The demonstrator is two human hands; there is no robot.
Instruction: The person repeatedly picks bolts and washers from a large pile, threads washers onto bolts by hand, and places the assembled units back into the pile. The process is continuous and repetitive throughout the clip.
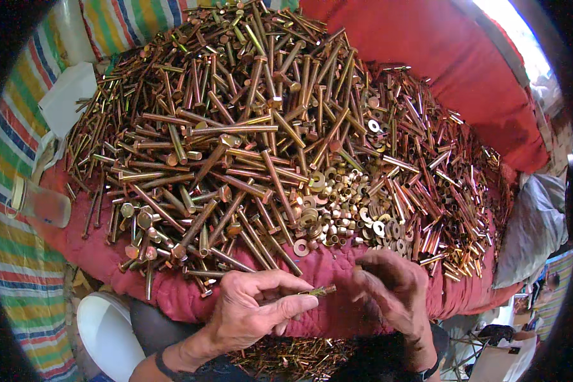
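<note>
A left hand (251, 311) pinches a short threaded bolt (325, 291) between thumb and fingers, its threaded tip pointing right, above the near edge of a red cloth (328, 264). The right hand (395, 293) hovers just beside it, fingers curled. Between the hands lies a narrow strip of bare cloth. Beyond, a heap of long brass-coloured hex bolts (204, 159) fills the left and back; flat washers (379, 228) and thin metal sleeves (449, 172) spread to the right. A clear jar (48, 205) stands tilted at the left edge. The bolt's other end is hidden by the left hand. The right fingertips are blurred, so whether they hold anything cannot be told. Forearms partly cover a lower heap of metal pieces (293, 356), cut off below.
</note>
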